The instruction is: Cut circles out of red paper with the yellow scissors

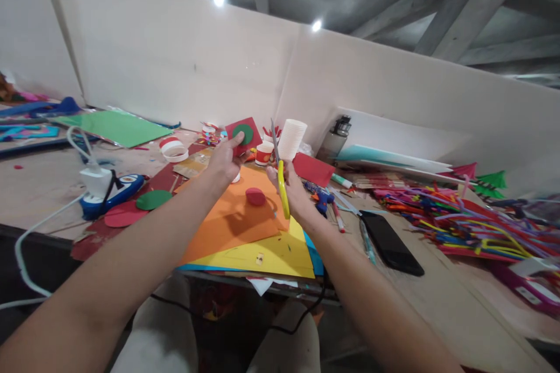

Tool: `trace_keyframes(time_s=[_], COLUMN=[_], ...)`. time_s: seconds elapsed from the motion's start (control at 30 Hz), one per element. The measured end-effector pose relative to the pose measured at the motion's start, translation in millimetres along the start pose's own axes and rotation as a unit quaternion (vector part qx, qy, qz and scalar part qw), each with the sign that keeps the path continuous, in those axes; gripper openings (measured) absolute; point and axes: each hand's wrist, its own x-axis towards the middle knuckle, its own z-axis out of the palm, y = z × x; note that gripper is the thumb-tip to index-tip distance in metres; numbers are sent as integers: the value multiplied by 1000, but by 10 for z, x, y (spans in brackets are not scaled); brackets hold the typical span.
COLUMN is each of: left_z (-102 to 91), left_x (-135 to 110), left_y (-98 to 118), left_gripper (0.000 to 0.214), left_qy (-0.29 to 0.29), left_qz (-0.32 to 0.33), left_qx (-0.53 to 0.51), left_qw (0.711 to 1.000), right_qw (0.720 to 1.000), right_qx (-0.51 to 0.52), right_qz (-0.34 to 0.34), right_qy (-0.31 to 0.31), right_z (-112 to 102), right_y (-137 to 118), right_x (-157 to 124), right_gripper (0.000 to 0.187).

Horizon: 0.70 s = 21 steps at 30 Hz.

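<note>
My left hand (228,157) pinches a red paper square (255,126) with a green paper circle (243,135) lying against its face. In my right hand (292,186) are yellow-handled scissors (283,189), held upright with the blades pointing up; the blades are apart from the red paper. Below the hands, a small red disc (255,196) sits over orange paper sheets (227,221), with yellow paper (266,259) under them. A stack of white paper cups (292,139) and a red-and-white paper cup (264,153) stand just behind the scissors.
Left: a white plug (95,179) on a blue power strip (91,205), more red (125,214) and green paper circles (153,199), and a green sheet (122,126). Right: a black phone (391,242), a blue glue gun (324,201) and a pile of pipe cleaners (464,218). A white partition (175,58) rises behind.
</note>
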Motion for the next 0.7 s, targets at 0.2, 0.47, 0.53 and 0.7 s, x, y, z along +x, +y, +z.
trace_keyframes(time_s=[0.2, 0.47, 0.53, 0.7], left_z=[58, 75, 77, 85], left_x=[-107, -190, -194, -219], left_y=[-127, -236, -244, -241], left_gripper=[12, 11, 11, 10], left_qy=[9, -24, -29, -33], left_qz=[-14, -13, -15, -21], left_qx=[-11, -17, -24, -24], left_qw=[1000, 999, 999, 999], right_qw=[999, 999, 999, 999], right_qx=[-26, -6, -10, -12], right_qz=[-1, 31, 34, 35], right_qy=[-27, -15, -18, -17], right_z=[52, 93, 91, 91], right_y=[55, 87, 92, 119], right_x=[-82, -67, -73, -77], right_gripper=[48, 45, 43, 42])
